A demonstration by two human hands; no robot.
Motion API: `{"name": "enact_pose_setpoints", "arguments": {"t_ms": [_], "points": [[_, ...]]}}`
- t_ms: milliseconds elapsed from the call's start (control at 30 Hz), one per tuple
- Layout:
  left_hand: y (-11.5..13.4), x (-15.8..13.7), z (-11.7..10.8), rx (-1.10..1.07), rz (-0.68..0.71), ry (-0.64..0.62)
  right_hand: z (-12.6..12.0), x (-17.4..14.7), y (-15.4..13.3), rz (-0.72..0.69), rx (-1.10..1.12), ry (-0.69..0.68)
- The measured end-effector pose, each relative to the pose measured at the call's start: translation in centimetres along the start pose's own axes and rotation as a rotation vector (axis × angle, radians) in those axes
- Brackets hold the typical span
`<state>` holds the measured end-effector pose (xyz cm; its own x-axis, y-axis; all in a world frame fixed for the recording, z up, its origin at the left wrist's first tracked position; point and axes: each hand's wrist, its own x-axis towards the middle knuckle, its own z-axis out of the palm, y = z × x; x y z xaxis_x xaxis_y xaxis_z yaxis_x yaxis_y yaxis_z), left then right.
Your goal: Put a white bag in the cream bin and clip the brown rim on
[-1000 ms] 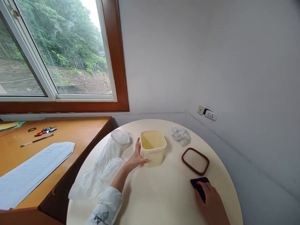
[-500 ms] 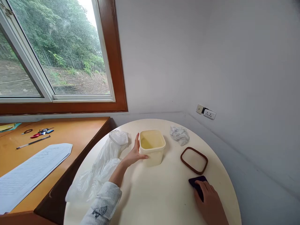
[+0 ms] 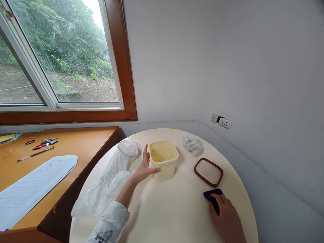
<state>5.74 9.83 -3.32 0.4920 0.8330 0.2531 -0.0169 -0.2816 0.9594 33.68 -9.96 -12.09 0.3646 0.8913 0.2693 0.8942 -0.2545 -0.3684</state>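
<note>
A pale yellow square plastic container stands upright and without a lid on the round table. My left hand is at its left side, thumb against the front wall and the other fingers spread, slightly off the rim. My right hand is closed over a dark, flat folded cloth on the tabletop at the right. Just beyond it lies a brown rounded rectangular ring, apart from the cloth. Part of the cloth is hidden under my fingers.
A long crumpled clear plastic bag lies along the left of the round table. A smaller crumpled bag sits at the back right. On the wooden desk are papers, a pen and keys.
The fingers of my left hand have opened slightly away from the container's rim. My right hand stays on the dark cloth. The view has shifted a little.
</note>
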Motion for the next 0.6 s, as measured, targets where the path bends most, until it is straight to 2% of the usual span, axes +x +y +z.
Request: {"name": "enact_pose_setpoints", "arguments": {"t_ms": [167, 267, 367, 467, 533, 600], "points": [[0.5, -1.8, -0.2, -0.067, -0.032, 0.002, -1.2, 0.1, -0.6, 0.098, 0.005, -0.090], [0.2, -2.9, 0.1, -0.130, 0.016, 0.047, -2.8, 0.4, -1.0, 0.145, 0.065, -0.164], [-0.6, -3.6, 0.4, -0.146, 0.048, 0.082, -4.5, 1.7, -1.0, 0.112, 0.151, -0.130], [-1.3, -3.9, 0.6, -0.112, 0.028, 0.106, -5.7, 5.1, -1.0, 0.054, 0.197, -0.064], [-1.7, -3.9, 0.7, -0.100, 0.016, 0.122, -5.9, 8.6, -1.1, 0.005, 0.234, -0.008], [-2.0, -3.9, 0.9, -0.106, 0.005, 0.144, -5.3, 12.6, -1.4, 0.019, 0.289, 0.049]]}}
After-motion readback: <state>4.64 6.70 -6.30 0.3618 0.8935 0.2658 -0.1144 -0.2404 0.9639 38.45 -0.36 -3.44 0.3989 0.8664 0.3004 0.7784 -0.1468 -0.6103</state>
